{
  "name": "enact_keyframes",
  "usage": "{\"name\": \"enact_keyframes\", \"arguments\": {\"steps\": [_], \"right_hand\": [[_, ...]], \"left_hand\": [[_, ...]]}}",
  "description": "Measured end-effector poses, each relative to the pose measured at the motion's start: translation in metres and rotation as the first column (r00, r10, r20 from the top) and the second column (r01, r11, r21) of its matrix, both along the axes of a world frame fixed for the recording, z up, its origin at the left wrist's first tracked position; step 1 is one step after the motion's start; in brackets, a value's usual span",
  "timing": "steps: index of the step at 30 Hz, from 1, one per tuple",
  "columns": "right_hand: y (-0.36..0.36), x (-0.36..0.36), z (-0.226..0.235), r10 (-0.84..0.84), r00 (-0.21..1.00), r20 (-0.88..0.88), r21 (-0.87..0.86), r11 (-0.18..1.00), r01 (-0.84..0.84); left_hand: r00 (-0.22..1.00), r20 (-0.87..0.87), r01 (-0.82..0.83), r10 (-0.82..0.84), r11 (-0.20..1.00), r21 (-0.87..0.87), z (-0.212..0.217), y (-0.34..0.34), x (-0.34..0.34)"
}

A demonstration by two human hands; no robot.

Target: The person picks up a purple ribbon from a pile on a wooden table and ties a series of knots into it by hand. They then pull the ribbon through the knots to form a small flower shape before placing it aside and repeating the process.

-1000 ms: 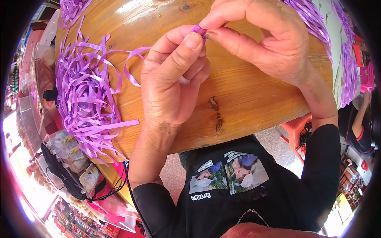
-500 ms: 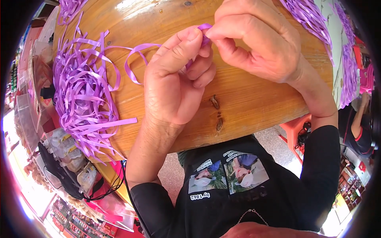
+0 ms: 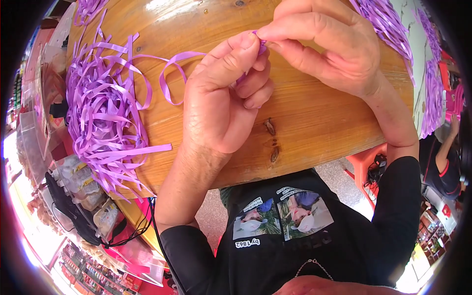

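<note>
over the tabletop point(image 3: 314, 118), my left fingers point(image 3: 247, 41) pinch the purple ribbon point(image 3: 263, 48); whether my right fingers point(image 3: 290, 28) grip it, i cannot tell. probably it is light, soft, slippery; better to pinch its flat sides.

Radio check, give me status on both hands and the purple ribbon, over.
Left hand pinching purple ribbon. Right hand at the ribbon, fingertips up close, grip unclear. Tangled ribbon pile off left on wooden table; no obstruction seen between hands.
</note>
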State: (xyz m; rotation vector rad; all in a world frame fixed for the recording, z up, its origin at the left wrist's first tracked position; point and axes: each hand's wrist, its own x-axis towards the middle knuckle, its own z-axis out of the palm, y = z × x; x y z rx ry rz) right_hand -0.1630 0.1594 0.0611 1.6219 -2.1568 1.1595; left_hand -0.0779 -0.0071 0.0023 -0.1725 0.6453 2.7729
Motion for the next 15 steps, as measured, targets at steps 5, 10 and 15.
{"name": "enact_keyframes", "arguments": {"steps": [5, 10, 15], "right_hand": [[-0.001, 0.005, -0.002, -0.053, 0.993, -0.101, -0.026, 0.998, 0.051], [0.001, 0.007, -0.001, -0.027, 0.910, 0.415, -0.089, 0.994, 0.070], [0.000, 0.009, -0.003, -0.066, 0.885, 0.460, -0.057, 0.993, 0.104]], "left_hand": [[0.999, 0.033, -0.024, 0.028, 0.993, -0.118, 0.004, 0.002, -0.001], [0.998, 0.011, -0.061, 0.069, 0.938, -0.340, 0.012, 0.006, 0.001], [0.996, 0.024, -0.072, 0.086, 0.934, -0.351, 0.009, 0.006, 0.001]]}}
